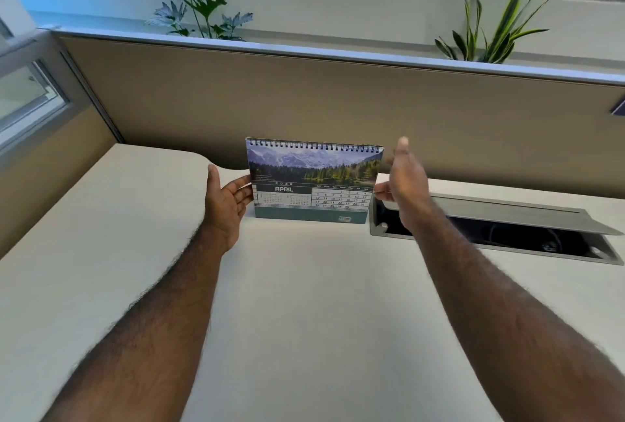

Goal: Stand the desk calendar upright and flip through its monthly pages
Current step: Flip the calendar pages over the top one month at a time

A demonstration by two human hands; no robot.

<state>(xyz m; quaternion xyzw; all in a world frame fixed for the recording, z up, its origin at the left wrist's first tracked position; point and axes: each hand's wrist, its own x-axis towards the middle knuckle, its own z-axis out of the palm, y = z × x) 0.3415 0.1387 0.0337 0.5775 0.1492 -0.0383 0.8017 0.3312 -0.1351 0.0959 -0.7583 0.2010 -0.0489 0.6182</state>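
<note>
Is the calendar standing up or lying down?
Standing up. The calendar rests on its bottom edge on the desk, spiral on top, April page facing us.

The spiral-bound desk calendar with a mountain-lake photo read "2026" and "APRIL", with weekday headings and dates 1–30.

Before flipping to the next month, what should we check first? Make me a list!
1. Desk calendar standing upright on the desk: ok.
2. April page facing us, readable: ok.
3. Left hand steadying the left edge: ok, fingers touch it.
4. Right hand gripping a page: not ok, it is open beside the right edge.
5. Spiral binding free at the top: ok.
6. Open cable tray close by on the right: cannot tell if it gets in the way.
</note>
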